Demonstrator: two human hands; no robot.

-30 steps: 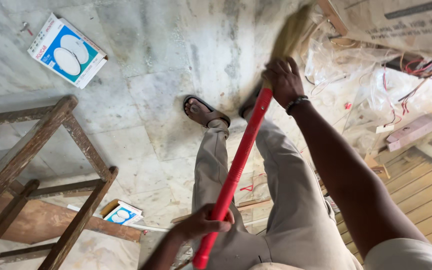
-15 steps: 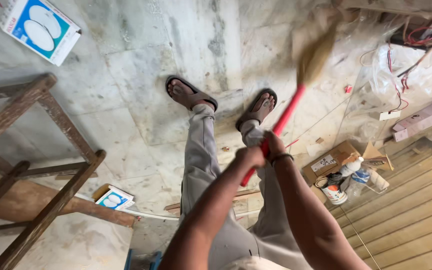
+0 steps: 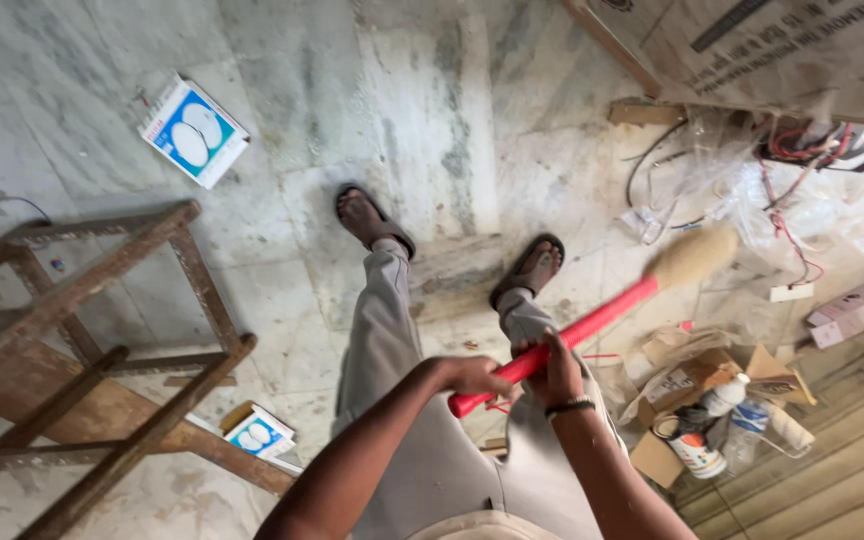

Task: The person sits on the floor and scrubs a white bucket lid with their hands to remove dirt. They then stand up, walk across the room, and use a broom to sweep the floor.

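Both hands, left hand [image 3: 474, 378] and right hand [image 3: 555, 368], clenched on red broom handle [image 3: 572, 335]; bristle head [image 3: 693, 256] near loose wires [image 3: 787, 215], likely to snag.

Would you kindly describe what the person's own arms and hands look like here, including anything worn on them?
Both forearms are bare, with no sleeves showing and no gloves. The right hand has a dark beaded band around its wrist. The left hand shows no ring, watch or band.

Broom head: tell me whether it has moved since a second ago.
Yes. The broom head has swung from ahead of the right sandal out to its right, toward the wire pile.
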